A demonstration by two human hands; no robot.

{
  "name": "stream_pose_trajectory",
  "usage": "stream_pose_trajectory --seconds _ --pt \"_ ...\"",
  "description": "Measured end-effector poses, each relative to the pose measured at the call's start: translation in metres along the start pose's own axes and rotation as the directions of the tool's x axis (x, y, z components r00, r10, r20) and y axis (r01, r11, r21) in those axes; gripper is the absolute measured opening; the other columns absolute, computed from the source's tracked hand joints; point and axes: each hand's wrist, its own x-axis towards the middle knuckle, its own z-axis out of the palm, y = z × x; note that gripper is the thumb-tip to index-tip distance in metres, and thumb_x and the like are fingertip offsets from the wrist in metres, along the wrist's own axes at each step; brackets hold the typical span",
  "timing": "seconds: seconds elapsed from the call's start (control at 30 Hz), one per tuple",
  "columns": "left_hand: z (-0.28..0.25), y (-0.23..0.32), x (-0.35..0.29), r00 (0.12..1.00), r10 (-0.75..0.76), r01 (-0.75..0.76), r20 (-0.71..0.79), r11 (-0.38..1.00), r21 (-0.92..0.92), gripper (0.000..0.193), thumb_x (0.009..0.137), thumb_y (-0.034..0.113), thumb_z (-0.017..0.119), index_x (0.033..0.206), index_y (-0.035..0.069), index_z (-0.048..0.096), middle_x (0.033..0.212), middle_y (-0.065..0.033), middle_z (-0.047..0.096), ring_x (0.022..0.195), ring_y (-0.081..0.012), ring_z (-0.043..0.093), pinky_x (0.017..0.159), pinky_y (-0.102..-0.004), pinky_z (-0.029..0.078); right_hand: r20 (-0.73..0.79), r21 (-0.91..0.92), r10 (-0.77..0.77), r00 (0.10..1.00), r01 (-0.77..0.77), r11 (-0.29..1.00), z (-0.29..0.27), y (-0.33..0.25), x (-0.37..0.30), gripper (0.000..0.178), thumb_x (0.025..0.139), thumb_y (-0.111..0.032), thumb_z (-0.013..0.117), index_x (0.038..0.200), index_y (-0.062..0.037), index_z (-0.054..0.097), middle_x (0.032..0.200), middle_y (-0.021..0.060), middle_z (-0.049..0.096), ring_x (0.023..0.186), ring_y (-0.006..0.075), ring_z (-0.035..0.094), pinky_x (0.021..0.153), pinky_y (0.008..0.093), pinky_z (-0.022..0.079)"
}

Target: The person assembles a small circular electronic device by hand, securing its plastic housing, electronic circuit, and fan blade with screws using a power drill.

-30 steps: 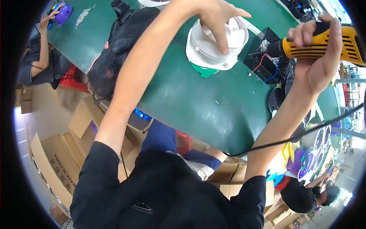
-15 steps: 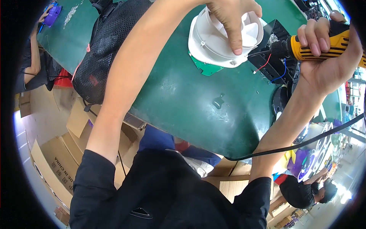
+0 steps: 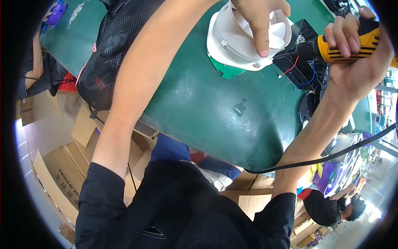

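Note:
My left hand grips a round white plastic fan housing, thumb pressed on its rim. White fan blades show inside it. A green circuit board juts out from under the housing's near edge. My right hand is closed round a yellow and black power screwdriver. The driver lies nearly level, and its bit points left at the housing's right side. Whether the tip sits in a screw, I cannot make out.
Behind the driver stands a black open box with red and blue wires by it. A black mesh bag lies on the green table. A black cable crosses my right forearm. Cardboard boxes stand below; other people work at both sides.
The view has shifted slightly, so the table things appear a little higher and to the right. Both hands keep their holds, with the driver still against or close to the housing.

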Motion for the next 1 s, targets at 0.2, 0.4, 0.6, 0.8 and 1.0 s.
stream_pose_trajectory --seconds 0.2,0.4,0.6,0.8,1.0 --pt "-0.006 0.003 -0.001 0.995 0.080 -0.078 0.061 0.996 -0.039 0.109 0.058 0.048 0.088 0.144 -0.001 0.041 0.135 -0.0237 0.055 0.124 -0.0326 0.055 0.102 -0.0348 0.045 -0.052 -0.064 -0.018 0.998 0.015 0.998 0.001 -0.001 0.000 0.048 0.099 -0.055 0.046 0.095 -0.0074 0.052 0.046 -0.0076 0.037 0.032 0.0026 0.037 0.031 0.0180 0.040" --pt "-0.005 0.004 -0.001 0.999 0.035 -0.034 0.021 0.999 -0.025 0.111 0.057 0.049 0.088 0.145 0.000 0.040 0.136 -0.0234 0.054 0.125 -0.0328 0.054 0.102 -0.0353 0.044 -0.033 -0.150 -0.034 0.999 0.029 0.988 -0.012 0.004 0.000 0.045 0.097 -0.054 0.052 0.084 -0.0110 0.051 0.046 -0.0068 0.037 0.032 0.0030 0.038 0.032 0.0182 0.040" --pt "0.002 0.001 0.010 0.998 0.058 -0.057 -0.025 0.998 0.032 0.112 0.060 0.053 0.086 0.146 0.000 0.038 0.139 -0.0226 0.052 0.126 -0.0324 0.054 0.103 -0.0355 0.044 -0.029 -0.298 -0.084 0.996 0.071 0.952 -0.026 0.005 0.011 0.045 0.097 -0.053 0.053 0.086 -0.0098 0.051 0.047 -0.0060 0.038 0.034 0.0031 0.039 0.033 0.0191 0.042" --pt "-0.011 0.021 -0.030 0.953 -0.300 0.299 -0.031 0.953 -0.050 0.101 0.066 0.057 0.080 0.142 0.001 0.044 0.139 -0.0215 0.053 0.124 -0.0304 0.055 0.102 -0.0345 0.045 0.168 0.015 -0.138 0.976 0.137 0.990 -0.062 -0.012 0.027 0.032 0.099 -0.031 0.055 0.107 -0.0010 0.059 0.069 0.0037 0.046 0.061 0.0126 0.045 0.065 0.0308 0.039" --pt "0.016 0.011 -0.004 0.892 0.094 0.027 -0.442 0.965 0.260 0.068 0.073 0.038 0.074 0.131 0.006 0.058 0.125 -0.0165 0.057 0.123 -0.0333 0.050 0.104 -0.0414 0.043 0.168 -0.017 -0.094 0.981 0.098 0.995 -0.080 -0.006 0.033 0.039 0.097 -0.036 0.059 0.110 0.0004 0.058 0.070 0.0042 0.047 0.063 0.0127 0.045 0.067 0.0324 0.039"
